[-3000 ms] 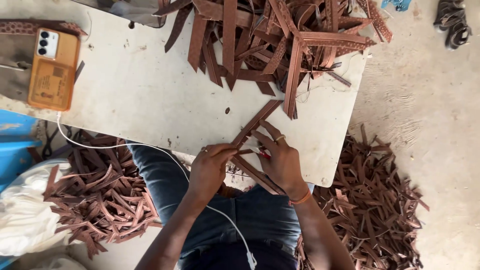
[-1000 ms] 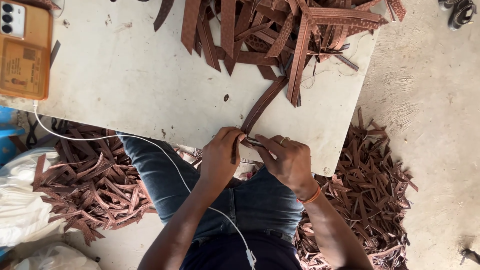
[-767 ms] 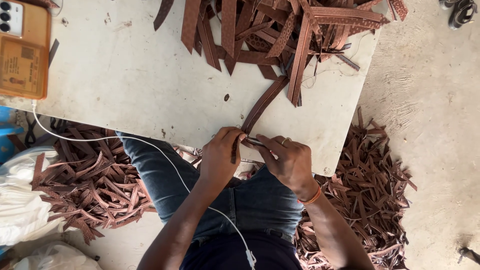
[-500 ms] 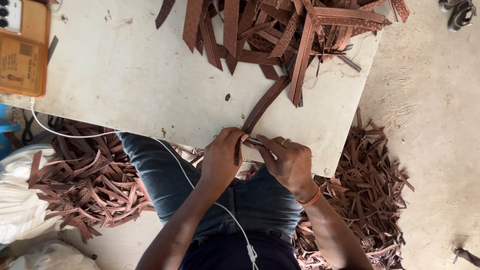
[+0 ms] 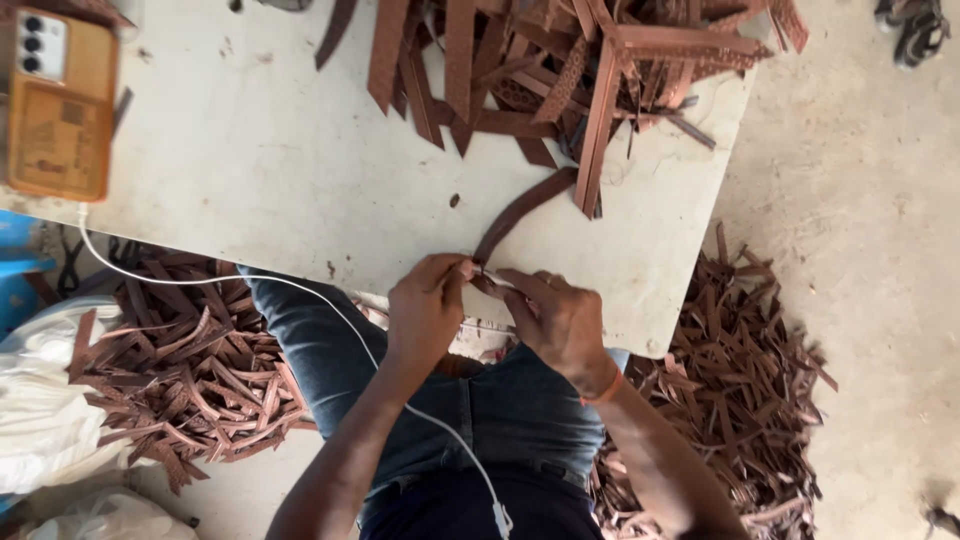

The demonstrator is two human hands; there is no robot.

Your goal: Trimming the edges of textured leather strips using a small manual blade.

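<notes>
At the near edge of the pale table, both hands meet on one end of a single brown strip. That strip lies flat on the tabletop with its long axis running on a slant: its near end is at the table edge between the hands, and its far end points away and to the right, up to the heap of strips at the back of the table. The left hand has its fingertips pressed together on the strip's near end, thumb and fingers closed in a pinch. The right hand reaches in from the other side, its fingers extended and laid along the same end, closing on it just beside the left fingertips; the two hands touch or nearly touch there. An orange band sits on the right wrist.

Counted: one strip in hand, two hands on it, one table. The heap on the table holds too many overlapping strips to count. Two more piles lie on the floor, one pile to the left of the person's blue-jeaned legs and one pile to the right, each also beyond counting. One orange phone rests at the table's left end, with one white cable trailing from it across the lap. One white bag sits on the floor at far left.
</notes>
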